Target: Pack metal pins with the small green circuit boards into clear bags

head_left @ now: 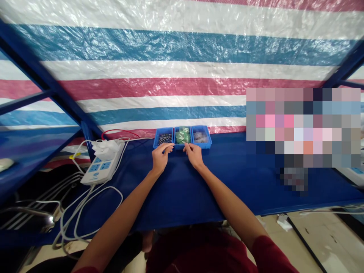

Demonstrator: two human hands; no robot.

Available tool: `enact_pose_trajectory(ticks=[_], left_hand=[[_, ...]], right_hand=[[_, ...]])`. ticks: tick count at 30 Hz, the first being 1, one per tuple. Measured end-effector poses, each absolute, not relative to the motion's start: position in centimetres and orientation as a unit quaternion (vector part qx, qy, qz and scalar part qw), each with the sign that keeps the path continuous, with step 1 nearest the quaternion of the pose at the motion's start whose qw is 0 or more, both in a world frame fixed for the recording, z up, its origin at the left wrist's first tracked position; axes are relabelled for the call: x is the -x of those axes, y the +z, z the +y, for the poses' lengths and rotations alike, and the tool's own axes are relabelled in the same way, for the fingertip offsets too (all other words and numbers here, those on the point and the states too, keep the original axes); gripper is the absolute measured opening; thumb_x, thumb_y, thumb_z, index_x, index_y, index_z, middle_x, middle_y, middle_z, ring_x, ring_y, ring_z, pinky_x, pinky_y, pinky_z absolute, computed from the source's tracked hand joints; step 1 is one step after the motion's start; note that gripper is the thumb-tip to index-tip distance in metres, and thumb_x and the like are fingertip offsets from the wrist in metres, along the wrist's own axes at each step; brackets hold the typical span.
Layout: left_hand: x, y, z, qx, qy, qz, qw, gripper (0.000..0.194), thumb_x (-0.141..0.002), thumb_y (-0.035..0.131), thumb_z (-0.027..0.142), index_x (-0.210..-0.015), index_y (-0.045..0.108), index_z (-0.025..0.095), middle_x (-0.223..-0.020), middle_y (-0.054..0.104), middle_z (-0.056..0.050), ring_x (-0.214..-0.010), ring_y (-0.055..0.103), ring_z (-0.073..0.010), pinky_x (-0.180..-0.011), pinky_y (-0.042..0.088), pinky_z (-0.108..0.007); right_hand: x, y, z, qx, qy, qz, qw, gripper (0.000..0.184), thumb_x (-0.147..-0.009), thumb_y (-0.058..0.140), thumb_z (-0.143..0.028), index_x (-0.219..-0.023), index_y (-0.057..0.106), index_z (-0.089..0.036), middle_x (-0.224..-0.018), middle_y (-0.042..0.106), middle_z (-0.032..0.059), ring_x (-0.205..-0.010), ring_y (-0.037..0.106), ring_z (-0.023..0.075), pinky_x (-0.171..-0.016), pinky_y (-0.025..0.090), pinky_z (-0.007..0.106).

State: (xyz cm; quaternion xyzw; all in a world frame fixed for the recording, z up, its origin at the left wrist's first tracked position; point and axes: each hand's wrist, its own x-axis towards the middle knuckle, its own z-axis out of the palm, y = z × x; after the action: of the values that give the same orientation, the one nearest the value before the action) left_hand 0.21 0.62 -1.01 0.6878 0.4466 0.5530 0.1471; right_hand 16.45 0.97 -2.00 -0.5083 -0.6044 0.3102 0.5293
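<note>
At the front edge of three small blue bins, my left hand is closed in a pinch, thumb against fingers. A tiny pale bit shows by its fingertips, too small to name. My right hand is also pinched, at the front of the middle bin; what its fingertips hold is hidden. Small dark and silvery pieces fill the left bin. White pieces on green material lie in the middle bin. The right bin has clear or greyish small items inside.
A white power strip with plugged-in adapters and looping white cables occupies the left of the blue table. Blue metal posts and a striped tarp stand around it. A pixelated patch covers the right side.
</note>
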Motion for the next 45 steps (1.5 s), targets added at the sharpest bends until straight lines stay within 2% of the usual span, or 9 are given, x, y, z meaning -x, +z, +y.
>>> enact_pose_trajectory(ticks=[3, 11, 18, 25, 28, 31, 37, 41, 45], left_hand=[[-0.2, -1.1, 0.7, -0.708, 0.534, 0.432, 0.165, 0.021, -0.09, 0.054, 0.031, -0.09, 0.071, 0.019, -0.078, 0.071, -0.003, -0.066, 0.064, -0.0137, -0.068, 0.051, -0.026], [-0.2, -1.2, 0.8, -0.702, 0.521, 0.439, 0.208, 0.019, -0.087, 0.058, 0.032, -0.096, 0.067, 0.018, -0.062, 0.063, 0.002, -0.05, 0.053, -0.0093, -0.056, 0.046, -0.022], [-0.4, -0.9, 0.4, -0.681, 0.536, 0.434, 0.247, 0.021, -0.084, 0.063, 0.035, -0.095, 0.068, 0.019, -0.061, 0.064, 0.002, -0.05, 0.055, -0.0096, -0.057, 0.048, -0.023], [-0.6, -1.2, 1.2, -0.583, 0.579, 0.424, 0.381, 0.031, -0.066, 0.078, 0.039, -0.081, 0.069, 0.014, -0.073, 0.071, -0.007, -0.063, 0.067, -0.0179, -0.061, 0.054, -0.03], [-0.7, -1.6, 1.4, -0.577, 0.584, 0.414, 0.393, 0.03, -0.069, 0.076, 0.039, -0.081, 0.068, 0.013, -0.072, 0.07, -0.006, -0.061, 0.065, -0.0167, -0.059, 0.053, -0.029], [-0.5, -1.2, 1.1, -0.61, 0.578, 0.429, 0.331, 0.026, -0.077, 0.069, 0.041, -0.079, 0.066, 0.015, -0.07, 0.069, -0.004, -0.061, 0.063, -0.0149, -0.06, 0.052, -0.028], [2.4, 0.8, 1.8, -0.624, 0.624, 0.468, -0.049, 0.019, -0.088, 0.059, 0.035, -0.086, 0.07, 0.019, -0.09, 0.073, -0.008, -0.092, 0.066, -0.0227, -0.092, 0.045, -0.039], [3.6, 0.3, 3.4, -0.734, 0.482, 0.474, -0.073, 0.016, -0.086, 0.062, 0.034, -0.087, 0.071, 0.021, -0.092, 0.074, -0.008, -0.1, 0.064, -0.0276, -0.095, 0.038, -0.044], [3.2, -1.3, 3.9, -0.781, 0.392, 0.482, -0.067, 0.023, -0.091, 0.053, 0.034, -0.098, 0.07, 0.02, -0.104, 0.072, -0.011, -0.108, 0.06, -0.0289, -0.094, 0.037, -0.043]], right_hand=[[-16.4, -2.0, 1.0, 0.508, 0.305, -0.603, 0.535, 0.039, -0.09, 0.046, -0.045, -0.065, 0.06, -0.019, -0.056, 0.053, -0.0024, -0.057, 0.049, 0.0135, -0.061, 0.036, 0.025], [-16.2, -1.9, 0.9, 0.439, 0.312, -0.639, 0.549, 0.026, -0.088, 0.05, -0.04, -0.079, 0.064, -0.02, -0.08, 0.065, 0.0028, -0.071, 0.056, 0.0161, -0.067, 0.042, 0.026], [-16.0, -1.7, 0.6, 0.422, 0.321, -0.65, 0.544, 0.025, -0.086, 0.053, -0.039, -0.073, 0.063, -0.019, -0.076, 0.064, 0.0022, -0.06, 0.051, 0.0136, -0.063, 0.041, 0.026], [-16.0, -1.9, 0.9, 0.412, 0.376, -0.609, 0.564, 0.026, -0.083, 0.056, -0.042, -0.078, 0.064, -0.018, -0.081, 0.066, 0.0031, -0.064, 0.053, 0.014, -0.063, 0.042, 0.026], [-16.0, -1.9, 0.8, 0.419, 0.361, -0.624, 0.552, 0.029, -0.085, 0.054, -0.043, -0.074, 0.064, -0.019, -0.073, 0.063, 0.0016, -0.065, 0.052, 0.0146, -0.064, 0.041, 0.026], [-15.9, -1.7, 0.6, 0.438, 0.328, -0.646, 0.533, 0.035, -0.089, 0.049, -0.045, -0.072, 0.065, -0.019, -0.067, 0.06, 0.0009, -0.063, 0.052, 0.0149, -0.064, 0.04, 0.026], [-16.0, -1.6, 0.6, 0.457, 0.306, -0.646, 0.529, 0.036, -0.09, 0.047, -0.044, -0.071, 0.065, -0.019, -0.065, 0.06, 0.0006, -0.062, 0.054, 0.0154, -0.065, 0.041, 0.026], [-16.2, -1.8, 0.8, 0.459, 0.294, -0.651, 0.529, 0.037, -0.09, 0.046, -0.045, -0.069, 0.064, -0.02, -0.064, 0.059, 0.0009, -0.059, 0.053, 0.0159, -0.063, 0.039, 0.027], [-16.3, -1.9, 1.0, 0.466, 0.289, -0.644, 0.533, 0.035, -0.09, 0.047, -0.042, -0.068, 0.064, -0.021, -0.063, 0.059, 0.0011, -0.059, 0.053, 0.0165, -0.063, 0.039, 0.027]])
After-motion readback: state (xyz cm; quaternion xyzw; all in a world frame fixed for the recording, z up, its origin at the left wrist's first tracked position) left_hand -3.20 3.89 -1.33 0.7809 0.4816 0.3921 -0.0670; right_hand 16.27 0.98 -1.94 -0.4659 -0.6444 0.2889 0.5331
